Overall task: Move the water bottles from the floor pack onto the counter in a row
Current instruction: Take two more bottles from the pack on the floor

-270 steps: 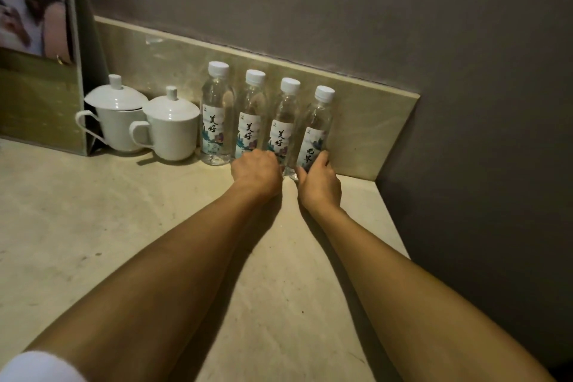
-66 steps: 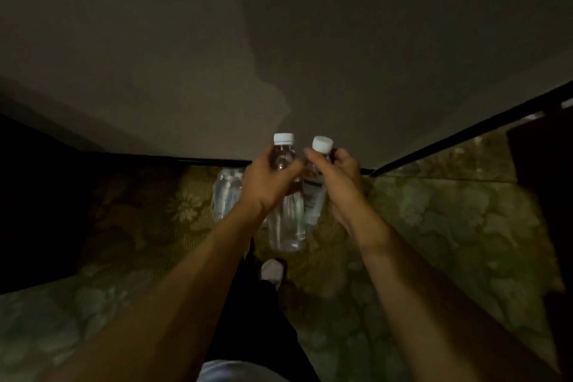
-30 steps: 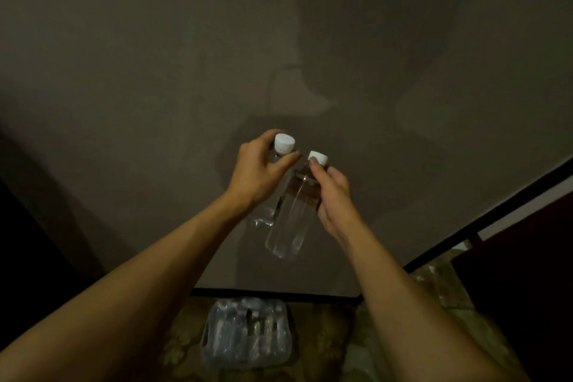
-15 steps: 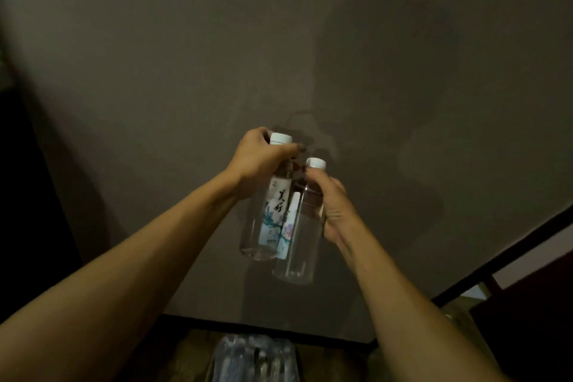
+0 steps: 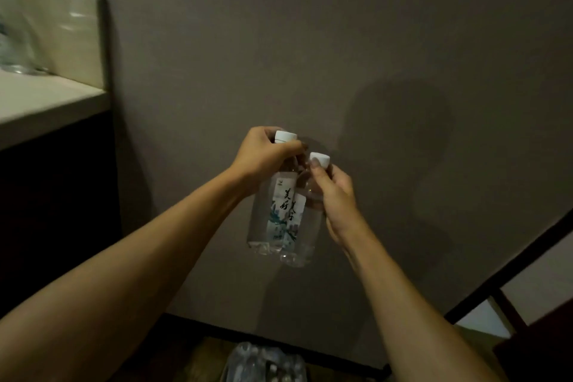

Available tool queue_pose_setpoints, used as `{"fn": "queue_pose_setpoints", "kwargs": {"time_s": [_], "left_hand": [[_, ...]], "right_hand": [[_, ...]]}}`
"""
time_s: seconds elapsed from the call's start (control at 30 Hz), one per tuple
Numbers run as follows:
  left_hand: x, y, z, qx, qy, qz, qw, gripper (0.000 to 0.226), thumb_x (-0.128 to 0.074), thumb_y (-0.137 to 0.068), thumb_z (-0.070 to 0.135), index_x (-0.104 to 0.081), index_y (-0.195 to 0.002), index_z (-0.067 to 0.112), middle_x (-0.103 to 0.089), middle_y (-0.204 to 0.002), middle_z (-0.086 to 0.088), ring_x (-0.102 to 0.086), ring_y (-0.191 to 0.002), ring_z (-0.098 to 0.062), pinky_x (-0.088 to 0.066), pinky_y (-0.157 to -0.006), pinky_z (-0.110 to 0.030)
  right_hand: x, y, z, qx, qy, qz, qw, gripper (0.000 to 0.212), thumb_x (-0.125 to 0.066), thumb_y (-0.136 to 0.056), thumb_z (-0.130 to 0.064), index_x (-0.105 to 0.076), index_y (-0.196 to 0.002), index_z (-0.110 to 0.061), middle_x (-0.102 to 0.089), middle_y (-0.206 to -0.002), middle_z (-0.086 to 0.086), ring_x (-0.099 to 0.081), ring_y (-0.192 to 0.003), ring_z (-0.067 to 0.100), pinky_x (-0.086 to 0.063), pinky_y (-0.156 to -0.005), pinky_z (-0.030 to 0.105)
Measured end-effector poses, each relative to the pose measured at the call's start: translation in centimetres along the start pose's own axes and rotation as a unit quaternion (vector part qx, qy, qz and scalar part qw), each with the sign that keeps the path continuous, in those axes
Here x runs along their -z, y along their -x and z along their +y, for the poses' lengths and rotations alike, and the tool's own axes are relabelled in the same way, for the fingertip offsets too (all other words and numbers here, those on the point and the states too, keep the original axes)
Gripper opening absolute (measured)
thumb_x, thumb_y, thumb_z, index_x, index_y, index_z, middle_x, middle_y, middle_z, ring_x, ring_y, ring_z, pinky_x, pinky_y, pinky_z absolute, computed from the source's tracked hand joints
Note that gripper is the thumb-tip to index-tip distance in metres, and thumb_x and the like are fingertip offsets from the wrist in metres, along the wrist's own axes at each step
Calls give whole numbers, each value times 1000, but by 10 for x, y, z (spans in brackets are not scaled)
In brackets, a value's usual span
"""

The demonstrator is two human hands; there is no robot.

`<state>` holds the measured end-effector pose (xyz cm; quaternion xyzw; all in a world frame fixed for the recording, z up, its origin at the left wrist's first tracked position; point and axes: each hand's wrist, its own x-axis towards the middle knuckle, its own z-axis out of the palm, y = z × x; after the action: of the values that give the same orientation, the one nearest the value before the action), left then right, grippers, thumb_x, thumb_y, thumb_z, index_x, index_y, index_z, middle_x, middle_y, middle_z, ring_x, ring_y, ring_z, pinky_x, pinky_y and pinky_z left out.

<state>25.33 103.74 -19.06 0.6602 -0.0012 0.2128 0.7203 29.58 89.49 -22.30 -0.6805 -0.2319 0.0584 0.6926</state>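
- Clear plastic left bottle hangs in the air, gripped near its white cap by the left hand.
- Next to it, touching, is the right bottle, pinched at the neck by the right hand.
- Both are in front of the grey wall, well apart from the pale counter at the left.
- Blurry bottles on the counter stand far left.
- Low down, the floor pack lies on the floor.

The left bottle's label reads "美好" in brush script.
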Motion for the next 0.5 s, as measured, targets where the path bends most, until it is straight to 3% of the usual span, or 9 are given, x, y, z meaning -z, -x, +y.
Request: {"fn": "queue_pose_setpoints", "kwargs": {"time_s": [0.13,0.3,0.5], "left_hand": [[2,31,13,-5,3,-6,1000,9,-70,-82,2,-61,-80,2,-64,-72,-13,-64,-60,-17,-55,-58,-28],[33,53,33,-16,51,48,997,29,-79,-77,8,-51,-86,6,-65,-73,-10,-69,-71,-26,-60,-70,-41],[93,64,55,-124,-81,107,983,38,-84,-70,28,-59,-78,1,-69,-76,-18,-69,-69,-27,-57,-65,-42]], "right_hand": [[-21,28,-5,17,13,80,997,27,-61,-90,-41,-61,-100,-15,-71,-91,5,-69,-81,16,-58,-70,33],[-52,39,-22,-18,-53,60,997,34,-78,-77,-31,-58,-98,-14,-69,-89,9,-69,-80,24,-58,-77,48],[-111,34,-43,19,-64,37,997,23,-75,-82,-23,-60,-91,-9,-67,-79,8,-65,-70,18,-56,-65,35]]}}
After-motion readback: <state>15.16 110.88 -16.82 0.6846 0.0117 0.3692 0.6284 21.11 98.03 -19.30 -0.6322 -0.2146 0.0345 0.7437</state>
